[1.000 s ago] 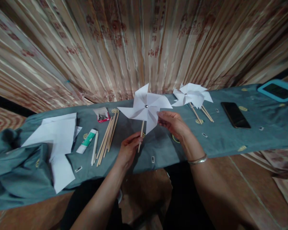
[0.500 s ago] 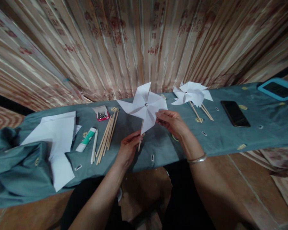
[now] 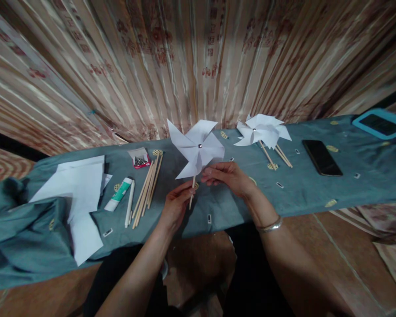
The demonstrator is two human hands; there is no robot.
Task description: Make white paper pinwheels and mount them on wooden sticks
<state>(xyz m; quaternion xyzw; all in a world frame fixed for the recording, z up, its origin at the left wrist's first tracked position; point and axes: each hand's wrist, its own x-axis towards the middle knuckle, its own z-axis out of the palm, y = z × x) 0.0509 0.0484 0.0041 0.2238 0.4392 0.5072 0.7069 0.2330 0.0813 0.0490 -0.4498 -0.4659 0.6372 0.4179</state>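
Observation:
A white paper pinwheel [image 3: 207, 144] with a silver pin at its centre stands upright on a thin wooden stick. My left hand [image 3: 178, 202] is closed around that stick, below the blades. Just under the lower right blades is my right hand [image 3: 227, 177], its fingers loosely stretched toward the stick and nothing visible in them. Whether its fingertips touch the paper I cannot tell. Farther right, several finished pinwheels [image 3: 264, 130] lie overlapping on the cloth with their sticks toward me.
On the green cloth [image 3: 231, 211] to the left lie white paper sheets [image 3: 82, 185], a glue stick [image 3: 119, 194], a white pen [image 3: 130, 202], several wooden sticks [image 3: 148, 189] and a red box of pins [image 3: 140, 159]. A phone [image 3: 322, 157] and a blue-framed tablet [image 3: 381, 124] lie right. A curtain [image 3: 185, 66] hangs behind.
The pinwheel's blades have turned on the pin. My right hand has come off the right blade and moved down and left, while my left hand keeps its hold on the stick.

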